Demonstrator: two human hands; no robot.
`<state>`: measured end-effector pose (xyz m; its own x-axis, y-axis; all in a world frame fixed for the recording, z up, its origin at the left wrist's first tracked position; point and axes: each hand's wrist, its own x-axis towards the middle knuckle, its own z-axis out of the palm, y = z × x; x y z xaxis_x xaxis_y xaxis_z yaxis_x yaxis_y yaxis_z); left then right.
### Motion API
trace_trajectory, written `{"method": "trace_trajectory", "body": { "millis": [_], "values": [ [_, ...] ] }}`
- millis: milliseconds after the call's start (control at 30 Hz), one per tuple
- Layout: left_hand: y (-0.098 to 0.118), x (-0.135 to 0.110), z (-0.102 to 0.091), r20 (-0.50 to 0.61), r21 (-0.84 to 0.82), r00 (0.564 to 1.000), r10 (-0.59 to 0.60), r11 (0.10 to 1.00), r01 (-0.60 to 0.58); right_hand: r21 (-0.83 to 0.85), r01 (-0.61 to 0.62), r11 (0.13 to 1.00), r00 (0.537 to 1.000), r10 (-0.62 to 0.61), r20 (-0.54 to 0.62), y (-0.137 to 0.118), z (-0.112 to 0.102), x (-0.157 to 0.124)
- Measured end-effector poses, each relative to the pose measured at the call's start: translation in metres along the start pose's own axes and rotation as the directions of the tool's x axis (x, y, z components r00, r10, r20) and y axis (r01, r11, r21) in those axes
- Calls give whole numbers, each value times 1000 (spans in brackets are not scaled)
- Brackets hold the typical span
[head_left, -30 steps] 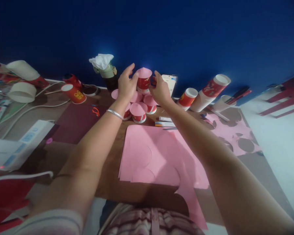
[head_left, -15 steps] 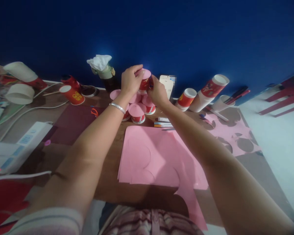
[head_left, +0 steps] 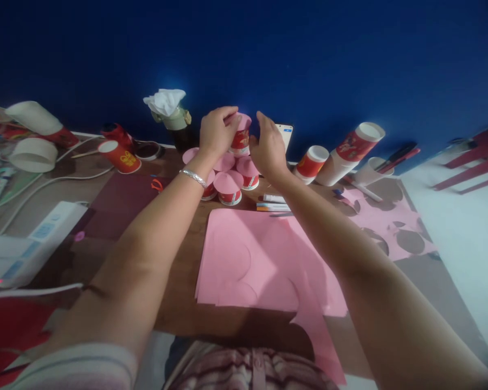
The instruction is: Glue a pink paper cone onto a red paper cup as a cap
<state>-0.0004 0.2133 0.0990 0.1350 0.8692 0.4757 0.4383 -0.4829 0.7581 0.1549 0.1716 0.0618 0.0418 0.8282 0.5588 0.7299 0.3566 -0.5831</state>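
A red paper cup [head_left: 240, 142] stands upside down at the top of a small stack, with a pink paper circle [head_left: 244, 122] on it. My left hand [head_left: 218, 132] is at the left edge of that circle, thumb and fingers closed on it; the fingertips are partly hidden. To the right of the cup, my right hand [head_left: 269, 146] is held with fingers stretched out and nothing in them. Below are several short red cups, each capped with a pink circle, such as the front cup [head_left: 229, 196]. My left forearm covers part of the stack.
Pink paper sheets [head_left: 264, 260] lie in front of the stack, with markers [head_left: 273, 206] behind them. To the right are a red cup [head_left: 311, 162], stacked cups [head_left: 352, 151] and cut-out pink scraps [head_left: 390, 216]. A power strip [head_left: 40, 244] and cables lie left. A phone [head_left: 285, 135] leans behind my right hand.
My right hand has come away from the top cup to the right, and its fingers have straightened. My left hand stays at the pink circle, whose near edge now bends down.
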Motion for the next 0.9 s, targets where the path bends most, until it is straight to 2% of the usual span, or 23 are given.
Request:
{"method": "trace_trajectory", "body": {
  "millis": [100, 233, 333, 467, 533, 633, 733, 833, 900],
  "values": [
    [3, 0, -1, -1, 36, 1000, -9, 999, 9, 2, 103, 995, 994, -103, 40, -4, 1, 5],
    [5, -1, -2, 9, 46, 1000, -8, 999, 8, -50, 84, 995, 988, -77, 131, -13, 6, 7],
    [2, -2, -2, 9, -9, 1000, -1, 1000, 1, -57, 81, 995, 990, -74, 120, -15, 4, 5],
    [-7, -6, -7, -58, -83, 998, -1, 997, -4, -44, 85, 995, 995, -82, 58, -12, -9, -5],
    [-10, -10, -12, -76, -111, 997, -12, 994, 3, -33, 88, 996, 996, -87, 31, -11, -19, -15],
    [-13, -20, -24, -32, -150, 998, -45, 988, 40, -1, 86, 996, 995, -86, 53, -12, -35, -37],
    [-14, -31, -36, 21, -123, 996, -85, 989, 87, 47, 79, 996, 995, -82, 52, -12, -48, -64],
    [-15, -40, -43, 38, -87, 996, -84, 992, 87, 69, 70, 995, 997, -71, 11, -10, -56, -91],
    [-16, -43, -45, 64, -14, 995, -78, 997, 79, 92, 61, 994, 997, -64, 30, -8, -60, -107]
  ]
}}
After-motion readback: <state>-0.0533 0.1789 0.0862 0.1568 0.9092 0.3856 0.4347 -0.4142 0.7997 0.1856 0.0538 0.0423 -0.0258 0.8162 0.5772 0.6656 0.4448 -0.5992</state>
